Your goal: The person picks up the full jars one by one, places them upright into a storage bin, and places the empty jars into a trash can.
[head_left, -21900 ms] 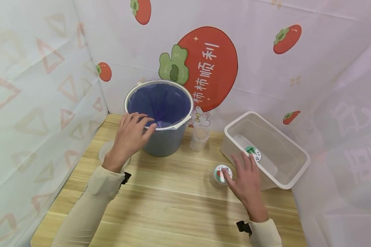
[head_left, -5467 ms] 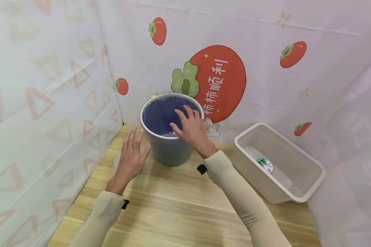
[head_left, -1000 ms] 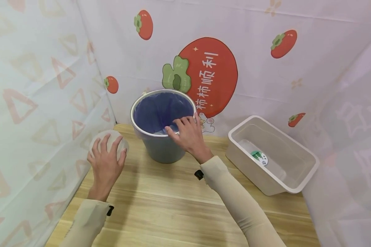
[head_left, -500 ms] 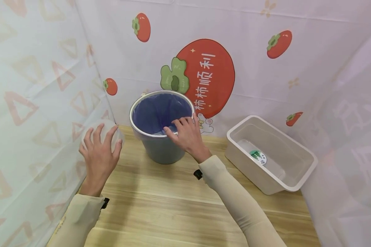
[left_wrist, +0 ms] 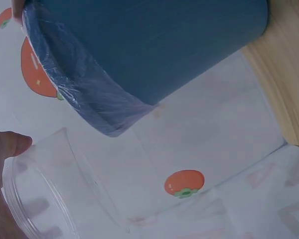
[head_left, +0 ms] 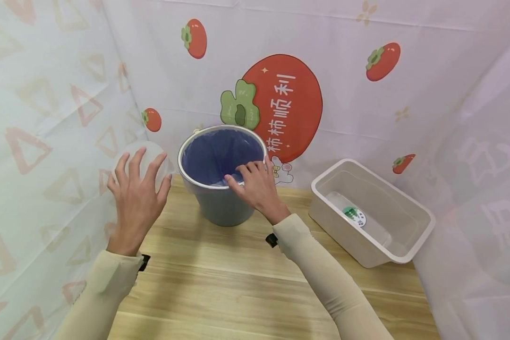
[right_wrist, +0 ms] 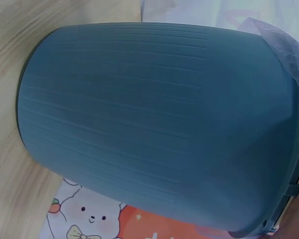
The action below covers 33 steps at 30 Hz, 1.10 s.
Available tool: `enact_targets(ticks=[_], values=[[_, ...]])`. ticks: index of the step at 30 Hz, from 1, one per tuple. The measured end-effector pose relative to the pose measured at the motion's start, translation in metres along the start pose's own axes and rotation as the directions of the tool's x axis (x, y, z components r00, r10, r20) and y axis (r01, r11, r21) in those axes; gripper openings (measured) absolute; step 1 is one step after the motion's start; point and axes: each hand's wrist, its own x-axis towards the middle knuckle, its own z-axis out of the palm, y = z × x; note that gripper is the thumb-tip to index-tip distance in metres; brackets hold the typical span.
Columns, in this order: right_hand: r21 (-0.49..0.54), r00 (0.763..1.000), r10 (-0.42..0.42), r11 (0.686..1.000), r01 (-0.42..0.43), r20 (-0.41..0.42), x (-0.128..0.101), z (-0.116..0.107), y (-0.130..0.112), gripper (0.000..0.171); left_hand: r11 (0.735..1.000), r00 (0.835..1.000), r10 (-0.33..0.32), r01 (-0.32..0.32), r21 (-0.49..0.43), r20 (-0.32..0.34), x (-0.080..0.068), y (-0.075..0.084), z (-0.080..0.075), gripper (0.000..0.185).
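Observation:
My left hand point(head_left: 136, 203) holds up a clear, round plastic tub point(head_left: 146, 152), left of the trash can, with fingers spread around it. In the left wrist view, the thumb presses the rim of that tub point(left_wrist: 94, 179), which looks see-through and lies tilted. A blue-grey trash can point(head_left: 225, 208) with a white rim stands upright on the table, lined with a blue plastic bag point(head_left: 212, 151). On the near right part of its rim, my right hand point(head_left: 259, 189) has its fingers bent over the edge. The right wrist view is mostly filled by the can's ribbed side point(right_wrist: 139, 119).
A beige rectangular bin point(head_left: 331, 219) with a round green-and-white sticker point(head_left: 354, 216) inside stands at the right of the wooden table point(head_left: 221, 283). Printed cloth walls point(head_left: 348, 123) enclose the table at the back and both sides.
Long before, one tub stood by the can and another near the right hand; both are gone from view. Over the last second, my left hand lifted the clear tub; the right stayed at the rim.

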Motion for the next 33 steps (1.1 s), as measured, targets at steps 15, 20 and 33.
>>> enact_targets(ticks=[15, 20, 33], values=[[0.014, 1.0, -0.003, 1.0, 0.004, -0.007, 0.0, 0.001, 0.002, 0.062, 0.998, 0.998, 0.066, -0.065, -0.009, 0.018, 0.035, 0.031, 0.013, 0.043], [0.011, 1.0, -0.006, 1.0, 0.006, 0.0, 0.0, 0.0, 0.002, 0.063, 0.997, 0.996, 0.075, -0.074, -0.026, 0.038, 0.037, 0.037, 0.021, 0.044], [-0.007, 1.0, -0.004, 1.0, 0.004, -0.003, 0.0, 0.0, 0.002, 0.063, 0.993, 0.979, 0.118, -0.12, 0.001, 0.167, 0.04, 0.045, 0.043, 0.05]])
